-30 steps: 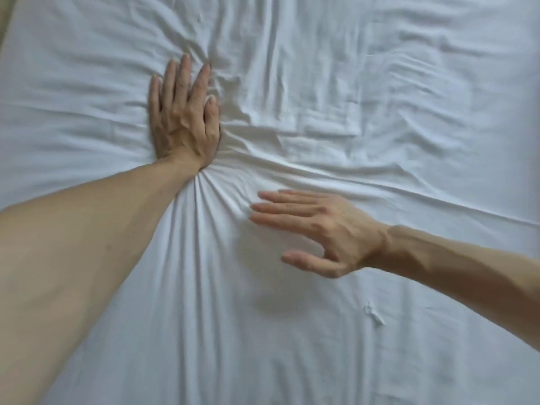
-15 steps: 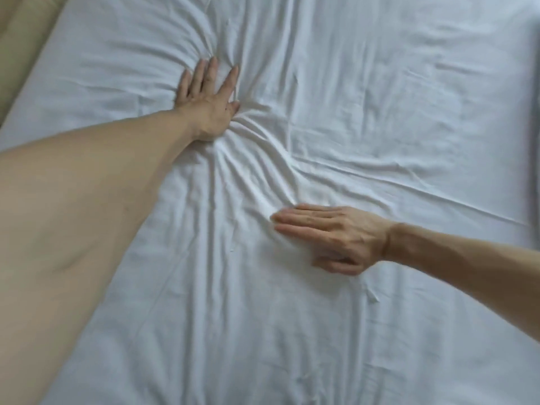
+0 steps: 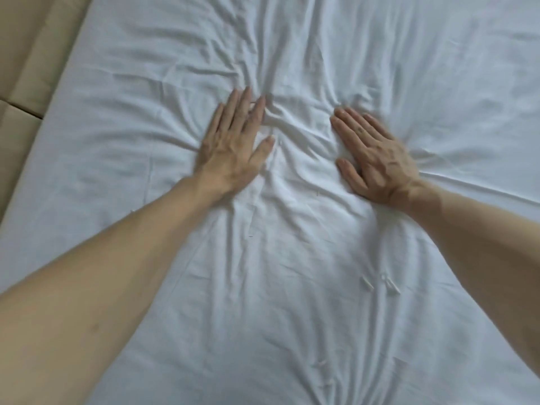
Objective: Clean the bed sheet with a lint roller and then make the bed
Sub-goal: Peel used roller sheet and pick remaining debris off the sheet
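Two hands are lying flat on the bed sheet (image 3: 292,287) as I am watching through the head camera. The left hand (image 3: 233,147) is at about eleven o'clock from the frame's centre and the right hand (image 3: 371,159) at about two o'clock. Both are spread wide with straight fingers, holding nothing, palms pressing the cloth. Creases are fanning out from under each palm, and a bunched ridge is standing between them.

I am seeing no lint roller in view, so I cannot tell whether the rolling is finished. A few small white scraps (image 3: 380,285) lying at about four o'clock suggest to me that it is not. I am judging the smoothing as under way, with most of the bed-making left to do. A beige padded surface (image 3: 26,68) is bordering the bed at ten o'clock.
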`<move>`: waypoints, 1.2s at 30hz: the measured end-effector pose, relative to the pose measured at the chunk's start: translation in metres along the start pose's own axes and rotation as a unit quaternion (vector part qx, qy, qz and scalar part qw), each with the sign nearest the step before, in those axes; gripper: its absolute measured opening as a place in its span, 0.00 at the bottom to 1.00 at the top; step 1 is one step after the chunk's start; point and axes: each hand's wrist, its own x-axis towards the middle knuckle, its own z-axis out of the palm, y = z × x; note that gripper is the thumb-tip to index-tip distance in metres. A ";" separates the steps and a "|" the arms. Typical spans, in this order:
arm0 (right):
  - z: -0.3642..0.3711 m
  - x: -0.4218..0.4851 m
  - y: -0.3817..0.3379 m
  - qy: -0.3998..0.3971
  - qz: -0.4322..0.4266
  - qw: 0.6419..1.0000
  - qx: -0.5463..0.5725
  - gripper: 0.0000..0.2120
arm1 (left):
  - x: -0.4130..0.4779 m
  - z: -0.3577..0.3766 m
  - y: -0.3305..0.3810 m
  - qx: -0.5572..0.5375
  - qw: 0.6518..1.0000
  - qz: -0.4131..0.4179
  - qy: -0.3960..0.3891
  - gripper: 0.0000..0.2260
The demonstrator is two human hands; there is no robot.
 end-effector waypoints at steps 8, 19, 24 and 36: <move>-0.020 0.002 -0.011 -0.044 0.020 0.999 0.025 0.35 | -0.127 -0.005 0.100 -0.136 0.960 0.186 -0.156 0.31; 0.007 -0.027 -0.213 -0.101 -0.216 0.949 0.208 0.39 | -0.147 -0.076 -0.106 -0.176 0.953 -0.224 0.100 0.33; -0.025 -0.036 -0.220 -0.071 -0.219 0.946 0.228 0.28 | -0.172 -0.012 -0.069 -0.055 0.973 -0.218 0.056 0.38; -0.009 -0.033 -0.122 -0.034 0.167 0.980 0.099 0.35 | -0.245 0.004 0.118 -0.316 0.939 0.102 0.092 0.17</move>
